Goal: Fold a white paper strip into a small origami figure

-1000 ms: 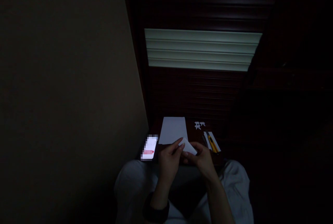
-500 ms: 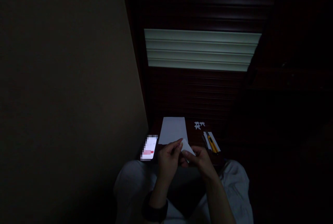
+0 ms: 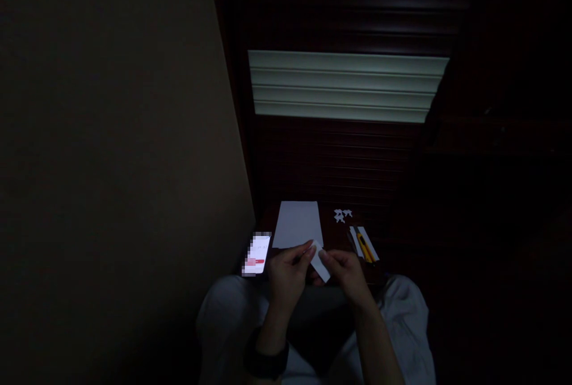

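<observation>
A small folded piece of white paper [image 3: 320, 267] is held between my two hands, above the front edge of a dark table. My left hand [image 3: 288, 269] pinches its upper left end between thumb and fingers. On its right side, the thumb of my right hand [image 3: 346, 272] presses on the face, with some fingers behind and partly hidden. Just beyond my hands lies a larger white sheet of paper [image 3: 298, 223]. Several small folded white paper shapes [image 3: 340, 216] sit to its right.
A lit phone [image 3: 257, 255] lies at the table's left. On the right, a yellow utility knife [image 3: 365, 248] rests on white paper strips [image 3: 372, 247]. A wall [image 3: 134, 134] rises at left, and a slatted door [image 3: 330, 158] stands behind the table. The room is dim.
The paper in my hands now looks narrower and turned more lengthwise. My right thumb has shifted slightly up along it. Everything on the table stays in place.
</observation>
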Motion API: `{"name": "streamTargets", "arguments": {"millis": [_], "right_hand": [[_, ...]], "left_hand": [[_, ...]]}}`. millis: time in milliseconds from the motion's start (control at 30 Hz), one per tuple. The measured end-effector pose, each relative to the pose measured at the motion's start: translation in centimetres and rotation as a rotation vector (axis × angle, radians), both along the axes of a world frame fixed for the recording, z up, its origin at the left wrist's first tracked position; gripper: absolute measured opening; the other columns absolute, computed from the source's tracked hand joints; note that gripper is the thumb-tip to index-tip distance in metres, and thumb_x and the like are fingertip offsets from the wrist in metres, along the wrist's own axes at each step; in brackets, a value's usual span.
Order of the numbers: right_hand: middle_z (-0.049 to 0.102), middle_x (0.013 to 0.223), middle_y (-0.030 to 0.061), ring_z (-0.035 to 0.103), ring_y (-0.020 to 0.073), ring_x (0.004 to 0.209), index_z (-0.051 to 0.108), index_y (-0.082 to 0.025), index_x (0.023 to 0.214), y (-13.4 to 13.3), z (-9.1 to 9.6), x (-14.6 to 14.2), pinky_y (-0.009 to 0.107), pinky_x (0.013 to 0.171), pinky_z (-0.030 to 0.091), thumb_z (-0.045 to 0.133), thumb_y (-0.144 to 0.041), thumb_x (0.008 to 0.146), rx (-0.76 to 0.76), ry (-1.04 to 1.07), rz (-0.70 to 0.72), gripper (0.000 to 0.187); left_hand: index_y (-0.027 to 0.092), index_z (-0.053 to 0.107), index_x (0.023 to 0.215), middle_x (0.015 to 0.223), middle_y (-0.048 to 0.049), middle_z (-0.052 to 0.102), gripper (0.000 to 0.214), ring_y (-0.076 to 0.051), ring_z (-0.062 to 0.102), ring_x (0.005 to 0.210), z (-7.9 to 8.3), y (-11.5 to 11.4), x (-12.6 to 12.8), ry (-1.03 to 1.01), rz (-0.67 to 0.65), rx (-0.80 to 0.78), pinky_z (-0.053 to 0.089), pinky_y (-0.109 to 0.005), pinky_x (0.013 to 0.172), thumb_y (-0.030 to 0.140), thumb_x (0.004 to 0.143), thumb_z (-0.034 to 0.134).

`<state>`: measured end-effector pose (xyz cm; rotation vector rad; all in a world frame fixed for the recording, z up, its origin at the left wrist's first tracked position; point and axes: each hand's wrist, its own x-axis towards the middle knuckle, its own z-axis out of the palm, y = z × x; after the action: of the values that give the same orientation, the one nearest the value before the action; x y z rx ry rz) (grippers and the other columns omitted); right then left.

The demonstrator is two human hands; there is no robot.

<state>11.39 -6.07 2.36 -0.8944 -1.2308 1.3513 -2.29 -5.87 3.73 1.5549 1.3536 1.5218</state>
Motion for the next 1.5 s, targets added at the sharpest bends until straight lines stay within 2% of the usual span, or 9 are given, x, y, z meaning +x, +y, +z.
{"name": "streamTargets", "arguments": {"millis": [233, 467, 633, 767, 900, 1033, 1133, 1300, 1500], "right_hand": [[0.067, 0.072, 0.0061, 0.062, 0.0177, 0.059, 0.066, -0.013, 0.087, -0.1, 0.5, -0.2, 0.028, 0.055, 0.051, 0.060, -0.043, 0.074, -0.035, 0.049, 0.092, 0.033], [0.065, 0.071, 0.0048, 0.060, 0.0150, 0.053, 0.064, -0.012, 0.086, 0.0, 0.3, -0.4, 0.026, 0.052, 0.049, 0.072, -0.037, 0.063, -0.023, 0.051, 0.084, 0.034], [0.064, 0.066, 0.0041, 0.059, 0.0128, 0.050, 0.065, -0.011, 0.076, 0.0, 0.0, 0.1, 0.023, 0.050, 0.045, 0.071, -0.035, 0.064, 0.018, -0.017, 0.078, 0.028], [0.065, 0.064, 0.0041, 0.060, 0.0146, 0.051, 0.066, -0.011, 0.080, -0.1, 0.0, 0.4, 0.024, 0.050, 0.046, 0.070, -0.040, 0.064, -0.019, -0.043, 0.129, 0.033], [0.066, 0.065, 0.0043, 0.061, 0.0162, 0.051, 0.066, -0.012, 0.077, 0.0, -0.1, -0.1, 0.026, 0.049, 0.047, 0.060, -0.048, 0.071, -0.097, 0.032, 0.096, 0.037], [0.065, 0.060, 0.0045, 0.061, 0.0171, 0.049, 0.066, -0.011, 0.072, 0.1, -0.2, -0.4, 0.025, 0.046, 0.046, 0.061, -0.047, 0.071, -0.126, 0.049, 0.080, 0.036], [0.064, 0.058, 0.0043, 0.059, 0.0166, 0.047, 0.066, -0.011, 0.071, -0.1, -0.1, 0.0, 0.025, 0.046, 0.044, 0.061, -0.044, 0.072, -0.076, -0.021, 0.034, 0.033], [0.058, 0.055, 0.0002, 0.052, 0.0124, 0.048, 0.065, -0.013, 0.065, -0.5, 0.5, 0.4, 0.021, 0.045, 0.036, 0.060, -0.041, 0.073, 0.070, -0.179, -0.065, 0.029], [0.048, 0.049, -0.0030, 0.039, 0.0082, 0.047, 0.063, -0.013, 0.057, -0.7, 1.1, 0.2, 0.020, 0.044, 0.027, 0.058, -0.040, 0.075, 0.147, -0.247, -0.108, 0.033]], "left_hand": [[0.020, 0.069, 0.092, 0.085, -0.0061, 0.071, 0.026, -0.021, 0.065, 0.074, 0.2, -0.1, -0.2, -0.011, 0.038, -0.028, 0.051, -0.030, 0.067, 0.034, 0.073, 0.060], [0.020, 0.070, 0.089, 0.076, -0.0055, 0.071, 0.025, -0.019, 0.065, 0.064, 0.6, -0.3, -0.1, -0.040, 0.094, -0.010, 0.050, -0.027, 0.056, 0.035, 0.070, 0.063], [0.019, 0.069, 0.090, 0.067, -0.0038, 0.070, 0.028, -0.015, 0.061, 0.052, 0.6, 0.0, 0.2, -0.056, 0.050, -0.043, 0.046, -0.023, 0.048, 0.036, 0.069, 0.064], [0.018, 0.071, 0.082, 0.076, -0.0065, 0.071, 0.025, -0.019, 0.065, 0.064, 0.3, 0.2, 0.3, -0.116, 0.049, -0.061, 0.050, -0.025, 0.055, 0.034, 0.064, 0.067], [0.015, 0.071, 0.078, 0.079, -0.0084, 0.071, 0.022, -0.021, 0.066, 0.074, 0.2, 0.1, 0.1, -0.243, 0.048, -0.068, 0.052, -0.029, 0.067, 0.031, 0.064, 0.068], [0.013, 0.070, 0.080, 0.080, -0.0094, 0.071, 0.023, -0.021, 0.066, 0.075, 0.3, 0.0, 0.1, -0.342, 0.059, -0.089, 0.051, -0.028, 0.066, 0.030, 0.064, 0.068], [0.012, 0.069, 0.085, 0.078, -0.0096, 0.071, 0.027, -0.020, 0.066, 0.070, 0.4, 0.0, 0.1, -0.363, -0.008, -0.135, 0.051, -0.026, 0.060, 0.031, 0.066, 0.067], [0.013, 0.069, 0.078, 0.075, -0.0091, 0.070, 0.025, -0.021, 0.065, 0.063, 0.3, 0.0, 0.1, -0.308, -0.125, -0.190, 0.051, -0.026, 0.049, 0.035, 0.066, 0.066], [0.015, 0.071, 0.074, 0.073, -0.0084, 0.071, 0.019, -0.021, 0.066, 0.069, 0.1, 0.0, 0.1, -0.229, -0.128, -0.125, 0.052, -0.029, 0.063, 0.031, 0.066, 0.067]]}}
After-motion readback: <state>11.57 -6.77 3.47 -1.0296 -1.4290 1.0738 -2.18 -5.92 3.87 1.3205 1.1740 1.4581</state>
